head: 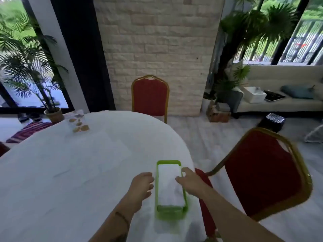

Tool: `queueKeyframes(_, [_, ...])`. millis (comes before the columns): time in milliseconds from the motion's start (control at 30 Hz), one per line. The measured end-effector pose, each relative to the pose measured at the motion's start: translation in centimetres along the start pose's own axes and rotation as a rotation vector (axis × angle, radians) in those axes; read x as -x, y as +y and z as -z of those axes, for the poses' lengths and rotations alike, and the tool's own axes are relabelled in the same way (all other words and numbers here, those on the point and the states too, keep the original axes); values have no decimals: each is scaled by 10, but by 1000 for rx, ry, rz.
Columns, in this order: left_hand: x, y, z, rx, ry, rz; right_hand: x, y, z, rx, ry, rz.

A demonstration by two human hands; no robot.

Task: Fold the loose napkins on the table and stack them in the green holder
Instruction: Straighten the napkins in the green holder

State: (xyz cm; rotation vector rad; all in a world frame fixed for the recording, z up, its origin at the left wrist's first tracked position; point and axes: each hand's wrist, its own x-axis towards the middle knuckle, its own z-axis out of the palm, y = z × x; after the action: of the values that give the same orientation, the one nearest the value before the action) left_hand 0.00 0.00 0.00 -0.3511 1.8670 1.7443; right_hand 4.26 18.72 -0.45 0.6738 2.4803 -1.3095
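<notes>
- Green holder (170, 213) near desk (70, 172) edge; folded napkins (169, 186) stacked inside.
- Left hand (140, 186) beside holder, relaxed, empty.
- Right hand (189, 181) over holder's right rim; grip unclear.
- Napkins likely soft, light; press flat from top.

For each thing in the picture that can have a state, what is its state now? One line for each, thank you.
green holder: upright on the table, open top, holds white napkins.
napkins: folded, stacked inside the holder.
left hand: beside the holder's left wall, fingers loosely curled, holds nothing.
right hand: over the holder's right rim, fingers at the napkins; grip unclear.
table: covered with a white cloth.
</notes>
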Motion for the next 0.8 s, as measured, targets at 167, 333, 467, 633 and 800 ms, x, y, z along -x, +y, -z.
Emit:
queueKeyframes(167, [-11,-15,-19,-49,2,135,-13,15,-13,-115,-33,-109])
queueKeyframes(333, [-15,-18,-12,-78,-24,152,-22,18,-28,-122,-6,-147])
queueKeyframes(467, [-9,-9,6,-159,-14,80,-27,2,-46,-145,-70,-148])
queueKeyframes(633, [-8,-11,57,-190,-9,5,-22,-30,-91,-181,-129,-162])
queueKeyframes(800, [-6,-19,136,-212,-20,-19,-9,-70,-154,-235,-118,-149])
